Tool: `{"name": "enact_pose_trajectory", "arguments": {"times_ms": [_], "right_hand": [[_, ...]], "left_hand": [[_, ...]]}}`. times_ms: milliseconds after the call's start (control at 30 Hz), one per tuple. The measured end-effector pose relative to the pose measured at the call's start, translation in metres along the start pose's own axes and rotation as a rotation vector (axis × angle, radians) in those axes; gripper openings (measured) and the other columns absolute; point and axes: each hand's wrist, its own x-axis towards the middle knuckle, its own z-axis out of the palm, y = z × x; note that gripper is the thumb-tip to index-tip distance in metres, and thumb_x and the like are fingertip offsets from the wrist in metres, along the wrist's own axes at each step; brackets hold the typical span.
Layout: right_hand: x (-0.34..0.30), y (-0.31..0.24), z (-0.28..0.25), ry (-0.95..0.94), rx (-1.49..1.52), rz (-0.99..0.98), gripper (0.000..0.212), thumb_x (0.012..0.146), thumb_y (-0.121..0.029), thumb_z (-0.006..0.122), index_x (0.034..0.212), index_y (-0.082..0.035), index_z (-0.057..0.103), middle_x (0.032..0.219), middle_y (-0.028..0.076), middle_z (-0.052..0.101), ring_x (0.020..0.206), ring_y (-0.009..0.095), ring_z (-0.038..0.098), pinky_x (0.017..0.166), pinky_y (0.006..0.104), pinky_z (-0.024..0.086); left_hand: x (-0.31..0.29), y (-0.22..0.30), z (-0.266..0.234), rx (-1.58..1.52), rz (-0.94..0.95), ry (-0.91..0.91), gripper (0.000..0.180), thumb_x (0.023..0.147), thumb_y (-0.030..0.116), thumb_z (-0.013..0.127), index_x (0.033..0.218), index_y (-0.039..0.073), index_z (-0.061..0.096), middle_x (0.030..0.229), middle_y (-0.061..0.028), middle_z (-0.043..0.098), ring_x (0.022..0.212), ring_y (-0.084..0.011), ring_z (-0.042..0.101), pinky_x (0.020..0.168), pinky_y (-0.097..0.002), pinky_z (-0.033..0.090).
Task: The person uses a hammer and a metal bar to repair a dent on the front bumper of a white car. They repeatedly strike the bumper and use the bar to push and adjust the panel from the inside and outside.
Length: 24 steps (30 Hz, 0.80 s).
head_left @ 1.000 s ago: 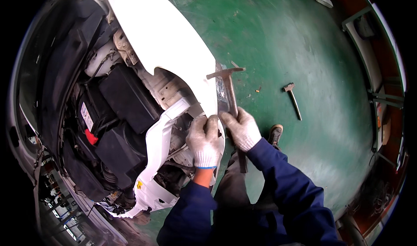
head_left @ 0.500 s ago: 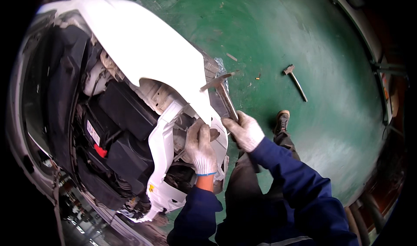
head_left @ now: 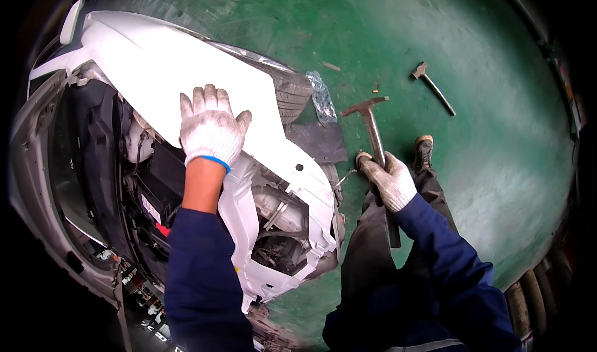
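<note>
My left hand (head_left: 214, 128), in a white knit glove with a blue cuff, lies flat with fingers spread on the white front fender (head_left: 149, 60) of a car. Its fingertips point toward the wheel side. My right hand (head_left: 392, 181), gloved too, is wrapped round the handle of a body hammer (head_left: 373, 128). The hammer's narrow, double-ended head is up, to the right of the fender and apart from it. In front of my left forearm the white front frame (head_left: 235, 209) of the car borders the headlight opening, where hoses and pipes show.
Beyond the fender is a tyre (head_left: 291, 97), with a clear plastic bag (head_left: 321, 100) beside it. Another hammer (head_left: 432, 88) lies on the green floor (head_left: 485, 159). The raised hood (head_left: 40, 178) stands at the far left, past the engine bay. My shoe (head_left: 423, 152) is right of the car.
My left hand has moved from the fender's front tip back and left onto its top, opening flat. My right hand has drawn the hammer rightward, away from the fender. The view has shifted.
</note>
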Motion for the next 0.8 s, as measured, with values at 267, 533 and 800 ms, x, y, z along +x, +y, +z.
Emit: {"name": "enact_pose_trajectory", "arguments": {"times_ms": [267, 533, 800], "right_hand": [[-0.008, -0.026, 0.026, -0.090, -0.015, -0.043, 0.031, 0.099, -0.026, 0.070, 0.109, 0.002, 0.062, 0.075, 0.003, 0.058, 0.067, 0.007, 0.053, 0.059, 0.0273, 0.045], [-0.017, -0.028, 0.035, -0.106, 0.017, -0.136, 0.029, 0.103, -0.029, 0.065, 0.103, -0.001, 0.060, 0.081, 0.006, 0.059, 0.071, 0.011, 0.054, 0.065, 0.0318, 0.047], [-0.005, 0.001, 0.071, -0.068, -0.196, -0.190, 0.037, 0.101, -0.037, 0.066, 0.106, 0.000, 0.062, 0.070, 0.011, 0.063, 0.064, 0.020, 0.064, 0.062, 0.0367, 0.051]], "left_hand": [[-0.037, 0.056, -0.002, 0.015, 0.246, -0.198, 0.087, 0.102, 0.066, 0.037, 0.159, 0.001, 0.036, 0.166, -0.0188, 0.033, 0.156, -0.0320, 0.026, 0.129, -0.0528, 0.010], [-0.059, 0.074, 0.004, -0.166, 0.256, -0.049, 0.083, 0.099, 0.061, 0.050, 0.151, -0.004, 0.047, 0.158, -0.0231, 0.044, 0.151, -0.0346, 0.034, 0.128, -0.0539, 0.014], [-0.125, 0.087, 0.012, -1.239, -0.399, 0.373, 0.026, 0.091, 0.024, 0.075, 0.106, 0.003, 0.071, 0.101, -0.0145, 0.072, 0.097, -0.0302, 0.069, 0.093, -0.0445, 0.052]]}}
